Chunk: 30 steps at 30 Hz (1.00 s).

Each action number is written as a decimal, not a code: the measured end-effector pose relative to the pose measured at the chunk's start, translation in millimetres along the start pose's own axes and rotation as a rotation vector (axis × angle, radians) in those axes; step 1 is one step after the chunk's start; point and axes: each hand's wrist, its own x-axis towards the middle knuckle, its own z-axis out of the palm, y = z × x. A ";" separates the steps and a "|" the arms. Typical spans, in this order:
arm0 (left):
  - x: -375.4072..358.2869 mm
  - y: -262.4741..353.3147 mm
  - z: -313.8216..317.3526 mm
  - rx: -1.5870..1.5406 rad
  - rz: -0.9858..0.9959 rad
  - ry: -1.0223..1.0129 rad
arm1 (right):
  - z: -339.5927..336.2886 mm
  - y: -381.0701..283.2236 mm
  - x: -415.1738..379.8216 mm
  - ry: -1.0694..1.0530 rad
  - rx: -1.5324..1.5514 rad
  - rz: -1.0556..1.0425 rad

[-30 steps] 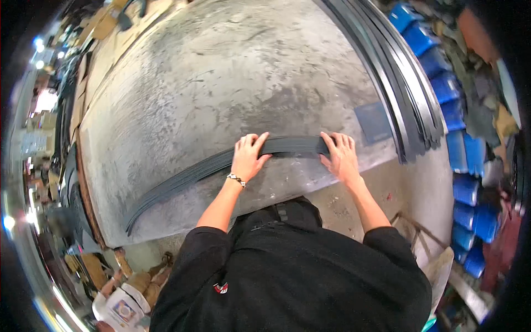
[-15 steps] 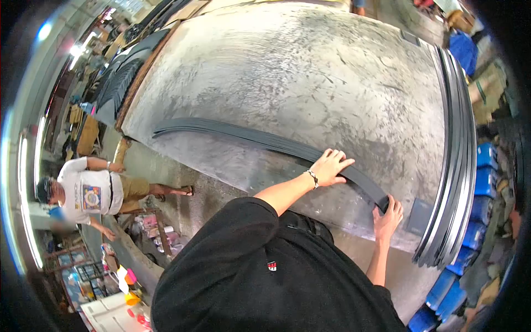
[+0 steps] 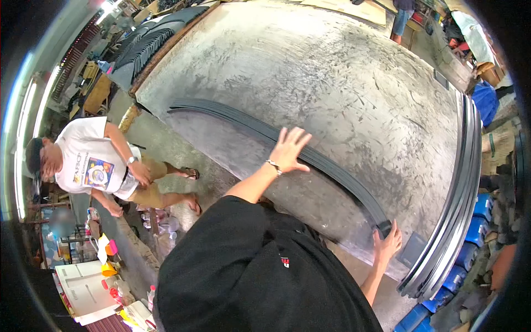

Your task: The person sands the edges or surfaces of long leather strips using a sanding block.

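A stack of long dark grey, rubber-like strips (image 3: pixel 343 176) lies in a curve across the worn metal-topped table (image 3: pixel 243 61). My left hand (image 3: pixel 289 152) is at the middle of the stack, fingers spread, palm down at its near edge. At the right end of the stack, my right hand (image 3: pixel 389 242) has its thumb and fingers closed around the strip ends. A small flat dark plate (image 3: pixel 412 249) lies on the tabletop just right of that hand.
More long dark strips (image 3: pixel 462 182) hang along the table's right edge. Blue containers (image 3: pixel 477 231) line the floor beyond. Stacked curved dark pieces (image 3: pixel 145 50) sit past the far left edge. A person in a white shirt (image 3: pixel 91 157) stands at the left; another person's legs (image 3: pixel 402 25) show at the back.
My left hand has slid left along the stack, its fingers spreading wider. My right hand stays at the strip ends. The person in the white shirt has come closer, and my view has shifted.
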 end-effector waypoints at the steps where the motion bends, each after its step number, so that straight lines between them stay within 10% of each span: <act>1: -6.5 -13.1 -7.5 0.000 -0.042 0.001 | -2.9 -2.8 2.9 -0.006 -0.007 0.000; 9: -44.8 -129.8 -40.0 0.109 -0.133 -0.034 | -7.2 -89.7 14.2 0.023 0.001 -0.117; 20: -26.6 -173.7 -20.8 -0.009 0.171 0.007 | 90.7 -409.9 27.9 0.122 0.013 -0.520; 30: -25.9 -180.2 -10.1 -0.213 0.135 0.075 | 113.4 -426.0 26.8 -0.027 -0.084 -0.472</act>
